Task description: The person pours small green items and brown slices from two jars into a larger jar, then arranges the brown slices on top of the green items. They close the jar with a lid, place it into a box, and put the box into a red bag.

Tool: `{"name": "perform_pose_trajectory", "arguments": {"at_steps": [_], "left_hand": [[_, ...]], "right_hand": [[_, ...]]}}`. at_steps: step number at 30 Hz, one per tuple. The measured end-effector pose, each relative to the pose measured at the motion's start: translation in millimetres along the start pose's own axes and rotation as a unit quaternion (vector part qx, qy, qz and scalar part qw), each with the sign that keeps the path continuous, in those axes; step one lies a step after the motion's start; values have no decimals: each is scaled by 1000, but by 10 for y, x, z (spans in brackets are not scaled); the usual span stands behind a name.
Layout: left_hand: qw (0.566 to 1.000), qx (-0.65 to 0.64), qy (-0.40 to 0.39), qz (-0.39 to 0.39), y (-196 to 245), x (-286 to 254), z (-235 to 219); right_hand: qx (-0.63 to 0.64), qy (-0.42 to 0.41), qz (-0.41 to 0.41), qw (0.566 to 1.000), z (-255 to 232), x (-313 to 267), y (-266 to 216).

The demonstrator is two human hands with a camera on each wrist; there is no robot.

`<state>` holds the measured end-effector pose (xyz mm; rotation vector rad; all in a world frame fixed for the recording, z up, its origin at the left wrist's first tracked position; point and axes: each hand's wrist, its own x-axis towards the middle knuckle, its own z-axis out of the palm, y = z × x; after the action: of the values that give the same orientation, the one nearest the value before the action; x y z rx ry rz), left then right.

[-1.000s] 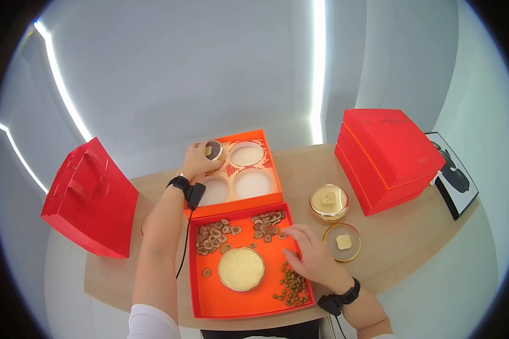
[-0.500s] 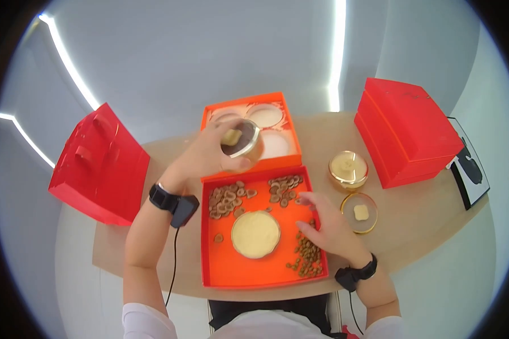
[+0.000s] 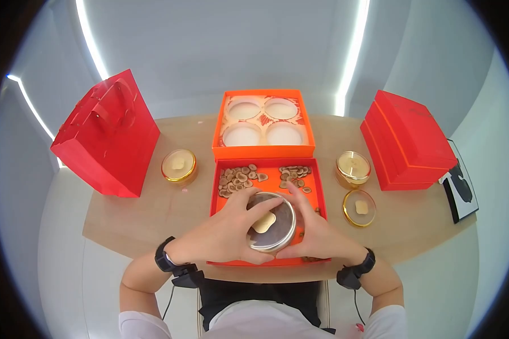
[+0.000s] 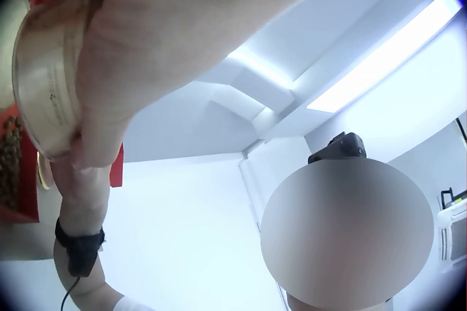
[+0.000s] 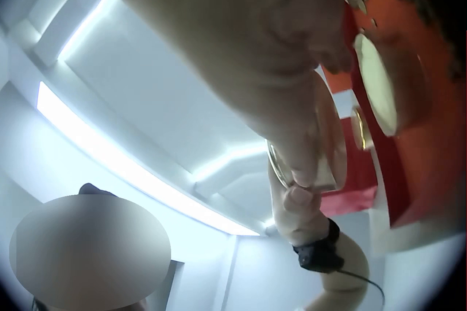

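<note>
**Lidded jar gripped between both hands above the red tray**

A round jar [image 3: 272, 237] is gripped by the left hand [image 3: 227, 226] and the right hand [image 3: 318, 229], with fingers and thumbs curled about its edge from either side. It is held over the front half of the tray [image 3: 270, 179], near the person's body. The jar is topped by a dark, see-through cover [image 3: 281, 218], which is ringed by a shiny silver band and marked with a pale gold label [image 3: 264, 222] with scalloped corners. In the left wrist view, its side is seen to be clear and faintly tan, with small markings that cannot be read.

Beneath it, in the right wrist view, a pale yellow cake-like disc [image 5: 376, 83] is shown in the tray. Brown slices [image 3: 240, 179] are heaped in the tray's far corners. Behind the tray, an orange box [image 3: 263, 151] is fitted with four round wells. The table [image 3: 147, 220] is also occupied by a left pot [image 3: 179, 166], a right pot [image 3: 353, 168] and, just before the latter, a gold-rimmed lid [image 3: 359, 208].
</note>
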<state>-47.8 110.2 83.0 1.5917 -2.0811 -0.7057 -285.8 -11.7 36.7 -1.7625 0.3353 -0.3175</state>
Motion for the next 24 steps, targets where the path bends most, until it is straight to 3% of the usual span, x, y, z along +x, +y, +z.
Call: {"name": "perform_pose_trajectory", "arguments": {"at_steps": [4,13,16,19,24], "left_hand": [[1000,-26,-7,-7,0,-83,10],[997,-77,9,15,-167,-135,67],[980,-195,17,-36,-132,-102,-42],[979,-203,11,-20,-207,-108,-47],[914,-402,60,-14,-478,-172,9]], "right_hand": [[-7,-14,-8,1000,150,17,-38],[39,43,-32,998,358,47,241],[1,52,-51,997,374,67,257],[26,78,-47,996,385,44,246],[63,47,-53,995,409,-27,381]]}}
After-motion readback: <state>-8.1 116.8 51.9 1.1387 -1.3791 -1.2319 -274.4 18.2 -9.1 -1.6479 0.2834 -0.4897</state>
